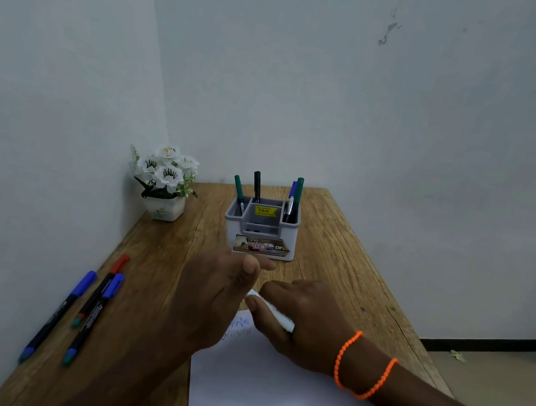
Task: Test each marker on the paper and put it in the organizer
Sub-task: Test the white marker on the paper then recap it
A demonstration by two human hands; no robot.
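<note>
My right hand [305,321] is closed around a white-bodied marker [273,313] just above the top edge of the white paper [267,395], which carries blue and faint scribbles near its upper left. My left hand [219,295] hovers close to the marker's far end, fingers curled; whether it grips the marker's tip or cap is hidden. The grey and white organizer [260,232] stands behind the hands with several markers upright in its side compartments. Three more markers [79,307] lie on the table at the left.
A white pot of white flowers [164,181] stands in the back left corner against the wall. The wooden table [338,257] ends at the right, with floor beyond. An orange bead bracelet [360,367] circles my right wrist.
</note>
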